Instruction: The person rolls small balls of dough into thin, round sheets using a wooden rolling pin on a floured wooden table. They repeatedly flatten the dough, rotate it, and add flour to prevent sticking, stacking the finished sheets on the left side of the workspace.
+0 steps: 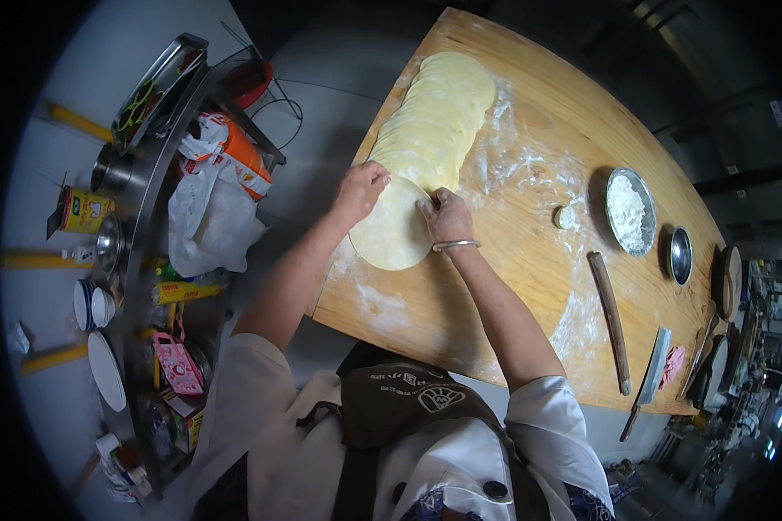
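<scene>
A thin round dough sheet [394, 228] lies at the near end of a long row of overlapping dough sheets [440, 117] on the floured wooden table [528, 273]. My left hand [363, 190] pinches the upper left edge of this sheet between thumb and fingers. On its upper right edge, my right hand [448, 215] grips the rim, a metal bangle around the wrist. A small pale dough piece [565, 217] sits to the right, apart from both hands. Beyond it stands a metal bowl of white flour [632, 211].
A wooden rolling pin [609, 322], a cleaver [655, 365], a pink cloth [672, 366] and a small metal bowl [680, 255] occupy the table's right side. The cleaver's handle juts past the near edge. Left of the table, a metal shelf [150, 215] carries bags, bowls and a tray [159, 91].
</scene>
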Motion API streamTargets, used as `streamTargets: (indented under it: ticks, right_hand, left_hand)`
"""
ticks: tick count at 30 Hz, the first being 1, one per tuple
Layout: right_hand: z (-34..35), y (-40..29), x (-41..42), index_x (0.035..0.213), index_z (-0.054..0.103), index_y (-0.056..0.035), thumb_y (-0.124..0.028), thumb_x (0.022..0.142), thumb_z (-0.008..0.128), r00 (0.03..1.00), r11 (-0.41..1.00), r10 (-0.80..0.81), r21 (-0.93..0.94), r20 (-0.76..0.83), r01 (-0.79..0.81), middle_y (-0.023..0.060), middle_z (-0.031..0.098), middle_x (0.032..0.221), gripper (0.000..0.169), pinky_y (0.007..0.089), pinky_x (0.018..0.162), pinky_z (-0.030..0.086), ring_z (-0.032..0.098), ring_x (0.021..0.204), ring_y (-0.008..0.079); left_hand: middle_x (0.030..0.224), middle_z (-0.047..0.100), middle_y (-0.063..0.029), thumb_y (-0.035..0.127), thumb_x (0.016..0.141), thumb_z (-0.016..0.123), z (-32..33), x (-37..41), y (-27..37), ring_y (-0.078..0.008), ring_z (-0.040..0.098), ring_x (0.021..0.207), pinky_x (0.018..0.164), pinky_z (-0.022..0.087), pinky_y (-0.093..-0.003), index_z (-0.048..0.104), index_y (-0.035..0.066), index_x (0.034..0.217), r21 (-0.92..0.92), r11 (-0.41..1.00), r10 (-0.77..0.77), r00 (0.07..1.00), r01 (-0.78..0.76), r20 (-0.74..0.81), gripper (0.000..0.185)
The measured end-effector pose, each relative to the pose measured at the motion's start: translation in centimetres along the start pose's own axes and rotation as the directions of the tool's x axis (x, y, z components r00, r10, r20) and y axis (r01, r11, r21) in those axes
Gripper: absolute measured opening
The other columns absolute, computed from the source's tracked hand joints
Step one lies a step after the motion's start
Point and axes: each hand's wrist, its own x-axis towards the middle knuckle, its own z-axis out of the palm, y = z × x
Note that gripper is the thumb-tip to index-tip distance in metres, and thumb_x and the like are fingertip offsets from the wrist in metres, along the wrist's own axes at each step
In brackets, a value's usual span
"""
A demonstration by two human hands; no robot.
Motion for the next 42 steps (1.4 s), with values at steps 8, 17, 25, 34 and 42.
streamTargets:
  ticks: [8,17,25,34,42]
  right_hand:
    - [-4.3,4.3,1.8,0.103,0.061,-0.0067,-0.027,0.077,0.067,0.897,0.875,-0.285,-0.474,-0.337,0.100,0.0195,0.057,0.113,0.034,0.0404,0.084,0.045,0.054,0.105,0.0346]
    - [-16.1,19.0,-1.8,0.089,0.059,-0.0054,-0.017,0.071,0.066,0.956,0.824,-0.176,-0.566,-0.237,0.011,0.0172,0.058,0.095,0.023,0.0440,0.077,0.047,0.054,0.092,0.0347]
    - [-14.6,15.2,-14.0,0.086,0.060,-0.0051,-0.020,0.075,0.069,0.902,0.855,-0.187,-0.516,-0.388,-0.045,0.0158,0.059,0.085,0.021,0.0417,0.068,0.049,0.056,0.078,0.0332]
    - [-13.0,18.3,-16.2,0.141,0.019,0.0084,-0.029,0.098,0.035,0.956,0.826,0.094,0.557,-0.278,0.080,0.0227,0.037,0.141,0.059,0.0324,0.109,0.025,0.034,0.133,0.0278]
    - [-13.2,17.2,-16.3,0.142,0.014,0.0086,-0.024,0.099,0.035,0.962,0.463,0.132,0.873,-0.239,0.153,0.0208,0.034,0.144,0.058,0.0312,0.110,0.024,0.033,0.134,0.0246]
  left_hand:
    - [0.116,0.051,-0.0144,0.007,0.074,0.068,3.0,-2.3,4.0,-0.0342,0.049,0.107,0.088,0.043,-0.0398,0.057,0.007,0.106,0.320,0.894,0.349,0.935,-0.312,-0.061,0.034]
    - [0.111,0.053,-0.0129,0.005,0.073,0.067,10.1,-8.2,8.4,-0.0310,0.053,0.101,0.087,0.045,-0.0392,0.058,0.003,0.102,-0.008,0.867,0.482,0.833,-0.499,0.273,0.030]
    - [0.117,0.053,-0.0185,0.014,0.088,0.052,15.6,-10.0,11.9,-0.0347,0.050,0.111,0.095,0.040,-0.0395,0.053,0.000,0.114,-0.163,0.922,0.386,0.864,-0.350,0.325,0.029]
    - [0.144,0.033,-0.0187,0.036,0.100,0.025,28.0,-9.3,18.0,-0.0299,0.029,0.134,0.111,0.022,-0.0352,0.029,0.000,0.140,-0.457,0.886,0.191,0.957,-0.074,0.217,0.054]
    - [0.147,0.028,-0.0183,0.039,0.100,0.023,28.1,-14.0,17.0,-0.0283,0.027,0.136,0.111,0.022,-0.0353,0.024,0.000,0.142,-0.511,0.850,0.215,0.970,-0.129,0.113,0.057]
